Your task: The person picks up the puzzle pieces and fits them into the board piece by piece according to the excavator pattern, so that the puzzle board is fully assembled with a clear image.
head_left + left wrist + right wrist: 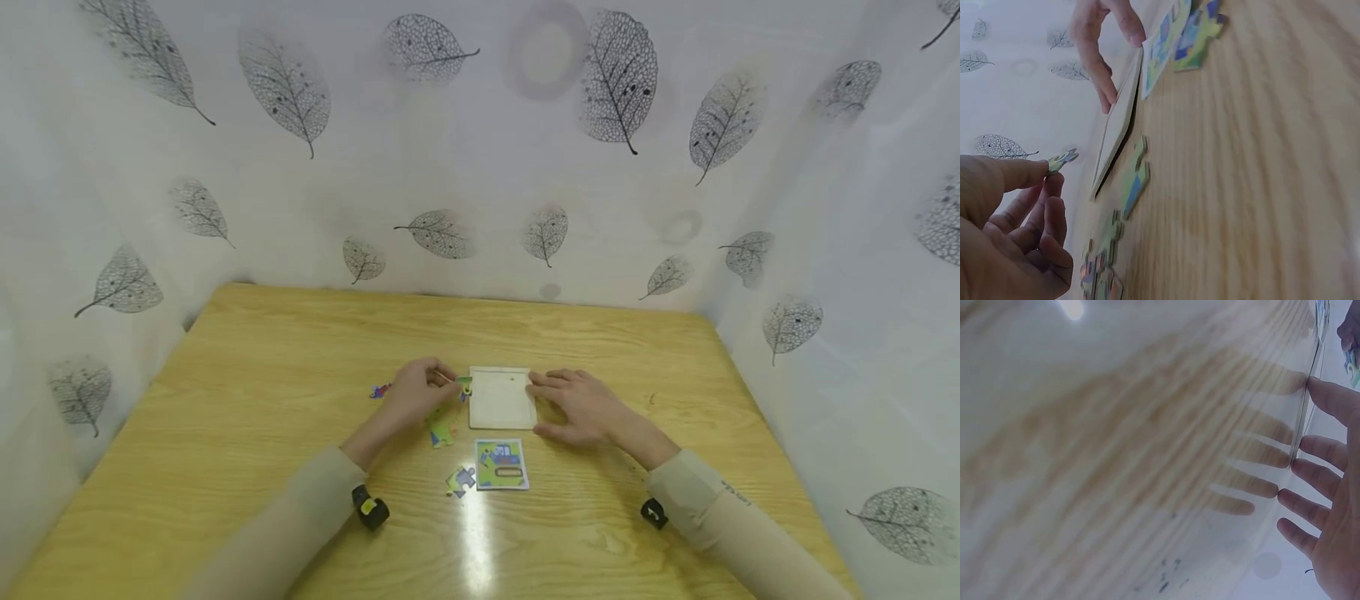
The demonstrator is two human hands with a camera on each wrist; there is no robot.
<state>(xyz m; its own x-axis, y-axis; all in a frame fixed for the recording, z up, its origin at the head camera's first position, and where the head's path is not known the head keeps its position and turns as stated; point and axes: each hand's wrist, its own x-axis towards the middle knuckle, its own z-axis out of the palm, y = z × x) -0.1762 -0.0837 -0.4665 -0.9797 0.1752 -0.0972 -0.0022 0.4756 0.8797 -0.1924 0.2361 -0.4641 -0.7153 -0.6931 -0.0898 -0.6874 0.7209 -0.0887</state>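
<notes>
- Currently, the left hand [418, 387] pinches a small puzzle piece [1060, 162] between thumb and forefinger, the other fingers curled loosely toward the palm.
- That piece is held above the tabletop [585, 542], its longer side seemingly pointing away from the fingertips; the oblique view leaves this uncertain.
- Just right of the left fingers lies a pale square board [501, 400], and this short sideways relation, piece to board's left edge, seems the one that matters; being square, the board shows no long axis.
- Across from it, the right hand [588, 408] has its fingers spread and grasps nothing, the tips resting at the board's right edge.
- Nearer the person, a picture card [502, 464] lies just below the board, with a grey-green piece [461, 481] beside its left edge.
- Farther out, behind the tabletop, hangs a leaf-printed curtain [480, 167].
</notes>
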